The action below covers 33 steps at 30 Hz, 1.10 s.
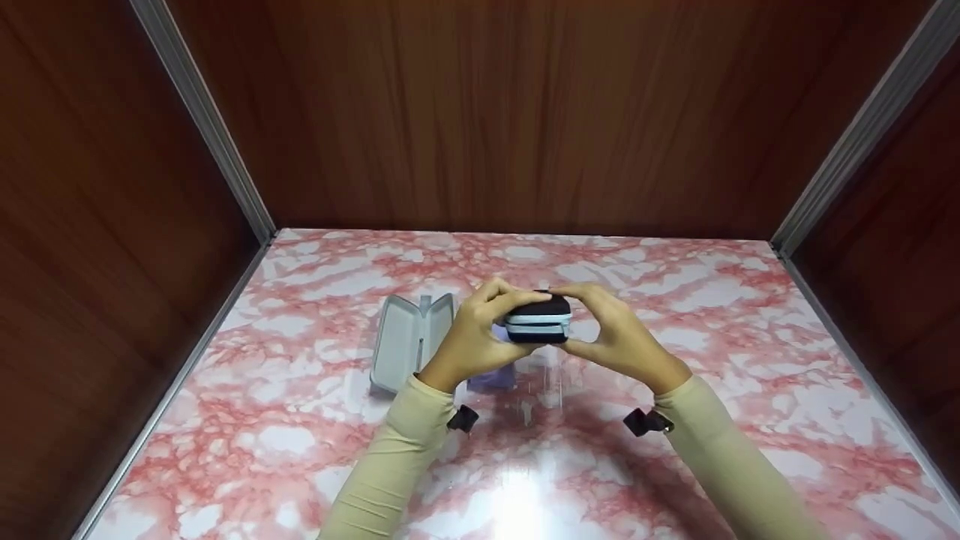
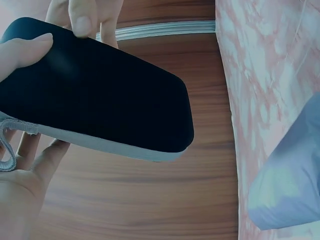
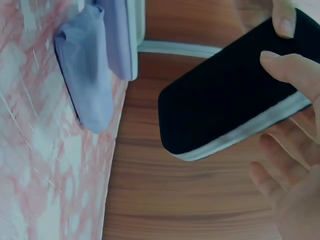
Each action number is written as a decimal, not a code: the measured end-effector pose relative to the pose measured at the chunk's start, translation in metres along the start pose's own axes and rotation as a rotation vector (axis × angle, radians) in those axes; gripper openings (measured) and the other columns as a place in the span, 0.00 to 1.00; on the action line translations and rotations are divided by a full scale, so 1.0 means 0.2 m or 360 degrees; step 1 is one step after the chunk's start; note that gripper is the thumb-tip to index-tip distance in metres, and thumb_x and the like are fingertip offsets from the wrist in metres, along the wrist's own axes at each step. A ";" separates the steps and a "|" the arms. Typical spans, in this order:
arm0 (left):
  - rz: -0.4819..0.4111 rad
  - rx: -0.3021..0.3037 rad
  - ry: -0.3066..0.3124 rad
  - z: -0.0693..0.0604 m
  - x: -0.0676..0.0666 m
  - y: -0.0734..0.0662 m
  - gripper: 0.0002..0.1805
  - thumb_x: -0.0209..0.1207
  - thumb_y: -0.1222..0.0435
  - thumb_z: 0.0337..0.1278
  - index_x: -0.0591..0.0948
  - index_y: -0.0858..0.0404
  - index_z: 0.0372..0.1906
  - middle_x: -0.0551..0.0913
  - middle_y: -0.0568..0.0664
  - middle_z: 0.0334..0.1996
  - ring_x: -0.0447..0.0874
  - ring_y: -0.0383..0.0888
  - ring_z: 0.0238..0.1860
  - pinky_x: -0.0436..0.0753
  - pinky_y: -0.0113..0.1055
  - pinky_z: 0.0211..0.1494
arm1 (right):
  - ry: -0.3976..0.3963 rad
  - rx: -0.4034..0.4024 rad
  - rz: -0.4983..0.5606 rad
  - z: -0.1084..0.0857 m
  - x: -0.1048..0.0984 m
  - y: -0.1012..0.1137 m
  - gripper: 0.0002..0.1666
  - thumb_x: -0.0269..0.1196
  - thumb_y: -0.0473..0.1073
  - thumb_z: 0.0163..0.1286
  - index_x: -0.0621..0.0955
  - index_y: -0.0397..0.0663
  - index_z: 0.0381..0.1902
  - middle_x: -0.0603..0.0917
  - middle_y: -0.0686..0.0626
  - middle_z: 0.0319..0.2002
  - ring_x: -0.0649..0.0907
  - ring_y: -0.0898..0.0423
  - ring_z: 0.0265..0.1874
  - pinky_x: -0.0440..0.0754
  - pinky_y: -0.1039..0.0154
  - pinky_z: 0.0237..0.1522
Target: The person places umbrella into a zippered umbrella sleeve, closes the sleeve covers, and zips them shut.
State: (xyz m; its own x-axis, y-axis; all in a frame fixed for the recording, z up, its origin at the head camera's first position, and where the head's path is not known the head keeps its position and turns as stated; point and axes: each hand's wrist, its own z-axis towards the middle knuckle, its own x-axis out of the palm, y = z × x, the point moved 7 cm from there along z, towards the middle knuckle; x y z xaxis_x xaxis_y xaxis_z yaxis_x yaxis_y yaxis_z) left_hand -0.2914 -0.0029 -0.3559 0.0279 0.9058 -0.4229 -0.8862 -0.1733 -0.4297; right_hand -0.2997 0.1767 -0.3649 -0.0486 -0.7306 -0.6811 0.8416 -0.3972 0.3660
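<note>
Raised above the table is a black case (image 1: pixel 551 306) with rounded corners and pale bands along its side. A dark line runs between the bands; I cannot tell whether the case is unzipped. My left hand (image 1: pixel 480 330) grips its left end, thumb on one face and fingers beneath. The opposite end is pinched by my right hand (image 1: pixel 619 330) between thumb and fingers. In the left wrist view a pale cord loop (image 2: pixel 9 162) hangs by the case's edge near the left palm. The right wrist view shows the case's black face (image 3: pixel 225 95) tilted, both thumbs near its upper end.
An open grey glasses case (image 1: pixel 397 345) lies on the pink-and-white marbled table (image 1: pixel 300 420), left of my hands. Partly behind my left hand is a purple cloth pouch (image 1: pixel 491 379). Brown wood-grain panels (image 1: pixel 525 112) enclose the back and sides.
</note>
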 end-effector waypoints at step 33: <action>0.0132 0.0025 0.0104 0.07 0.01 -0.12 0.29 0.77 0.58 0.47 0.82 0.53 0.58 0.77 0.46 0.51 0.72 0.40 0.54 0.74 0.37 0.57 | -0.0252 -0.0068 -0.0110 -0.02 0.04 -0.01 0.36 0.78 0.29 0.50 0.77 0.36 0.58 0.84 0.42 0.51 0.83 0.48 0.49 0.75 0.66 0.57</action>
State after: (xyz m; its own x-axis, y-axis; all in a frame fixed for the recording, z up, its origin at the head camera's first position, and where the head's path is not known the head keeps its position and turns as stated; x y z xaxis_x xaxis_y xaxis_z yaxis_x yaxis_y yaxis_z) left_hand -0.2776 0.0080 -0.3348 -0.0161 0.8613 -0.5078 -0.8938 -0.2400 -0.3787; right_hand -0.3005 0.1742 -0.3730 -0.1884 -0.7820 -0.5941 0.8552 -0.4281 0.2923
